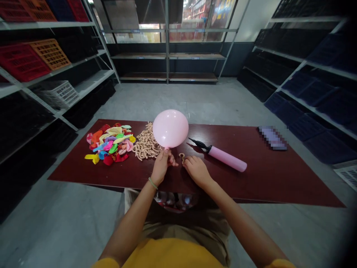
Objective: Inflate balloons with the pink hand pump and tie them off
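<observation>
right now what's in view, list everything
inflated balloon: one, pale pink, above the table
deflated balloons: many, mixed colours, left on table
curved beige pieces: many, heaped beside the balloons
single curved piece: one, beige, between the hands
hand pump: one, pink and black, right of hands
blurred object: one, purplish, far right on table
table: one, dark red, in front
crates: several, red and orange, left shelves
shelves: several, metal frames, left, right, ahead
left hand: pinching the balloon's neck
right hand: on table
</observation>
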{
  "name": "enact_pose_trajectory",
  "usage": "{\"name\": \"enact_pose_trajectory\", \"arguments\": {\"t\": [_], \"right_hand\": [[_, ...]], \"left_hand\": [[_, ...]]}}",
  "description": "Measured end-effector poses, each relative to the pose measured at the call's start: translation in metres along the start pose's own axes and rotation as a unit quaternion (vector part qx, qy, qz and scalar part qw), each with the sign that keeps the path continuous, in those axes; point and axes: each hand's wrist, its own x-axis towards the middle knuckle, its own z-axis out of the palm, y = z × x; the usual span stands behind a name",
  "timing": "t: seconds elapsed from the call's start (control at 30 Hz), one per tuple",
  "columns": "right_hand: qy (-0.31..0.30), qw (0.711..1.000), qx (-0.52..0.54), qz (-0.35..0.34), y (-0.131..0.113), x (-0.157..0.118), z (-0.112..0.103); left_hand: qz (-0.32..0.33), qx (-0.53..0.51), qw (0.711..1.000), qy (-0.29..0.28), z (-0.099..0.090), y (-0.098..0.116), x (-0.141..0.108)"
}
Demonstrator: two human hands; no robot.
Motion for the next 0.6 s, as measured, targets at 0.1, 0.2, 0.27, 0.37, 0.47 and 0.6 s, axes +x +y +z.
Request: {"name": "enact_pose_trajectory", "arguments": {"t": [0.1,0.2,0.27,0.37,0.47,0.6], "right_hand": [[0.003,1.000,0.024,0.005,0.002,0.002,-0.017],[0.034,0.997,0.075,-0.010,0.001,0.007,-0.058],[0.040,0.995,0.069,-0.052,-0.005,0.013,-0.088],[0.028,0.987,0.036,-0.152,-0.017,0.029,-0.123],[0.066,0.983,0.031,-0.167,-0.030,0.051,-0.140],[0.104,0.988,-0.006,-0.118,-0.049,0.077,-0.139]], "left_hand": [[-0.004,0.040,0.999,-0.003,-0.004,0.008,-0.002],[-0.014,0.104,0.994,-0.015,-0.010,0.018,-0.001],[-0.012,0.155,0.987,-0.029,-0.013,0.026,0.000],[0.042,0.274,0.959,-0.055,-0.014,0.040,0.000],[0.123,0.385,0.911,-0.081,-0.010,0.054,-0.003],[0.188,0.433,0.877,-0.088,-0.001,0.062,-0.010]]}}
